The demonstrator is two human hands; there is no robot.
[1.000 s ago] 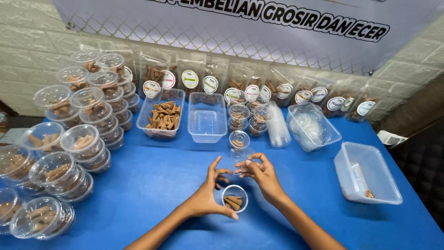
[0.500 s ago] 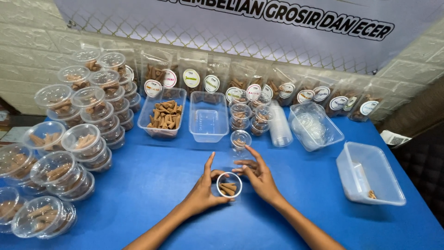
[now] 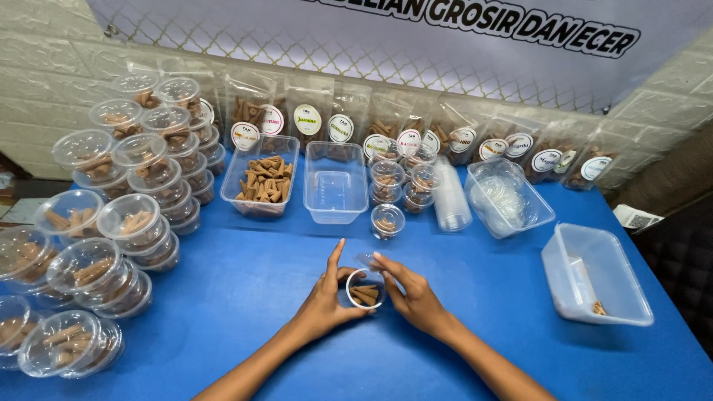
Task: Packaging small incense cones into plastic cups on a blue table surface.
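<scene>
A small round clear plastic cup (image 3: 365, 290) with brown incense cones inside stands on the blue table (image 3: 245, 282). My left hand (image 3: 325, 301) wraps around its left side, index finger raised. My right hand (image 3: 409, 294) touches the cup's right side and pinches a thin clear lid (image 3: 366, 260) just above its rim. A closed cup of cones (image 3: 388, 220) stands alone a little farther back.
Stacks of lidded cups with cones (image 3: 119, 215) fill the left side. At the back stand a tub of loose cones (image 3: 261, 184), an empty clear tub (image 3: 336, 183), stacked small cups (image 3: 405, 174), a tub of lids (image 3: 506, 197) and labelled pouches (image 3: 308, 119). A near-empty tub (image 3: 598, 275) sits right.
The cup has slid slightly away from me and both hands have closed in around it; my right hand has brought the clear lid down close to the rim.
</scene>
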